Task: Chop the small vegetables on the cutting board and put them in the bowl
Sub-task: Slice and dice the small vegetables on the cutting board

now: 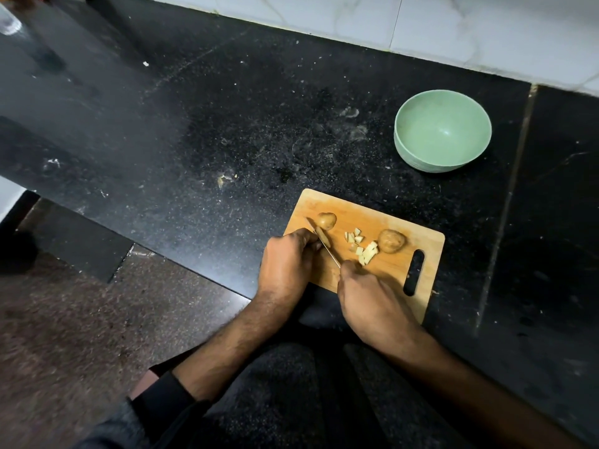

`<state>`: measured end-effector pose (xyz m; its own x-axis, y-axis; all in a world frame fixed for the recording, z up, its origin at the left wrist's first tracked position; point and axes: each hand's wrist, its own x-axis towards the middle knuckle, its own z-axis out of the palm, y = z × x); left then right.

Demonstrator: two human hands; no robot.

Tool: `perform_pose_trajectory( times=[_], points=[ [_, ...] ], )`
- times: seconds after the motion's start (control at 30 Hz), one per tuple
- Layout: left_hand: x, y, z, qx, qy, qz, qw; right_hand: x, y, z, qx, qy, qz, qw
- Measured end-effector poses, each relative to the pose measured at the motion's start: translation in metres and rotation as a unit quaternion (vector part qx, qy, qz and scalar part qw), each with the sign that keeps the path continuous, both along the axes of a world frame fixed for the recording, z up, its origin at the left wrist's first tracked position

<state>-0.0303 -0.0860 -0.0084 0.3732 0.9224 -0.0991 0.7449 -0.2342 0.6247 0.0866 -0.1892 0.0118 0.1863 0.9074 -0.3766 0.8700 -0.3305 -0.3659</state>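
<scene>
Left hand (285, 257) is down on the near-left corner of the cutting board (418, 236), fingers curled over a slim potato piece (324, 237) and pinning it; that piece runs lengthwise from the board's far-left toward its near side. Right alongside it lies the knife (330, 252), blade thin and bright, its long axis on the same diagonal, tip toward the board's far-left corner, heel toward the near edge. Just beyond the tip sits one whole small potato (326, 220), long axis roughly across the board. Moving right, the right hand (366, 294) has its grip closed around the knife handle, which is hidden inside the fist, at the board's near edge. Mid-board there's a loose scatter of pale chopped pieces (363, 246), a dozen or so, too small to count exactly. Right of those, a second whole potato (391, 241), just beside the board's dark handle slot (414, 272). So two whole potatoes, one piece under the knife. Past the board's far-right corner, well apart from it, stands one green bowl (418, 150), upright, nothing visible inside. The black surface (227, 124) spreads wide on the board's left and far sides; the board's near edge overhangs the surface edge.
</scene>
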Motion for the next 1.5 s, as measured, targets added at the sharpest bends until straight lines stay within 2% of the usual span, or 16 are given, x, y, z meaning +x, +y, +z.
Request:
perform_pose_trajectory(
  times=[0.27, 0.4, 0.63, 0.8, 1.0, 1.17, 1.5],
  points=[
    [-0.004, -0.001, -0.005, 0.063, -0.075, -0.046, 0.994, 0.014, -0.012, 0.000, 0.009, 0.108, -0.025, 0.994],
    [0.000, -0.003, -0.008, 0.064, -0.079, -0.081, 0.991, 0.017, -0.013, 0.001, -0.004, 0.139, -0.055, 0.989],
    [0.003, 0.000, -0.010, 0.071, -0.077, -0.093, 0.990, 0.018, -0.019, 0.002, -0.018, 0.118, -0.012, 0.993],
    [0.008, 0.000, -0.013, 0.078, -0.073, -0.104, 0.989, 0.021, -0.022, -0.004, -0.033, 0.105, -0.029, 0.993],
    [0.003, 0.000, -0.013, 0.069, -0.083, -0.099, 0.989, 0.029, -0.019, 0.010, -0.027, 0.135, 0.003, 0.991],
    [-0.008, -0.002, -0.014, 0.060, -0.087, -0.073, 0.992, 0.021, -0.016, 0.003, -0.029, 0.117, 0.024, 0.992],
    [-0.005, -0.004, -0.015, 0.075, -0.101, -0.088, 0.988, 0.015, -0.022, -0.006, -0.057, 0.071, -0.004, 0.996]
  ],
)
